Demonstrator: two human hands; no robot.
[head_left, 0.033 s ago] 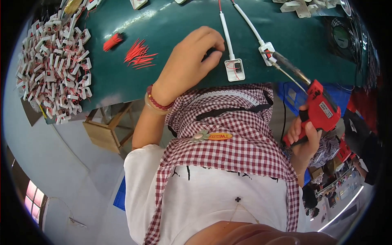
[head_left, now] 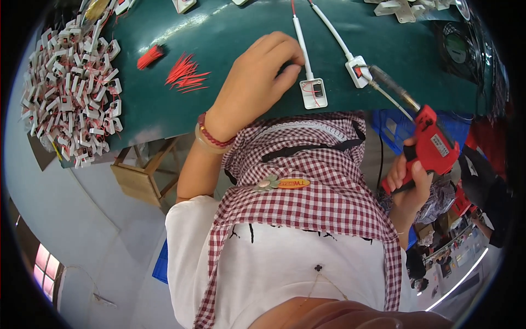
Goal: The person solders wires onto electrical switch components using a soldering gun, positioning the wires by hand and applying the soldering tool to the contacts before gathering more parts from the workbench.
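Note:
My right hand [head_left: 410, 178] is wrapped round the handle of a red soldering gun [head_left: 435, 142]. Its metal nozzle and thin feed tube reach up to the right edge of a white plastic housing [head_left: 359, 72] with a red and dark part inside. Left of that lies a second white housing [head_left: 313, 93], open side up, showing a black block and thin red wires. My left hand [head_left: 262, 74] hangs beside it with curled fingers, thumb and index tips close together; anything inside the curl is hidden. White sleeved leads [head_left: 303, 46] run from both housings towards the far side.
A large heap of white wired housings [head_left: 71, 93] covers the table's left end. Two groups of red pieces, a bundle [head_left: 149, 56] and loose ones [head_left: 185, 71], lie on the green table [head_left: 219, 33]. White parts [head_left: 408, 10] sit far right, near clear bags [head_left: 457, 49]. A wooden stool [head_left: 139, 181] stands below left.
The soldering gun has shifted slightly right and down, and its tip has drawn from over the right housing to that housing's edge. My left hand has barely moved.

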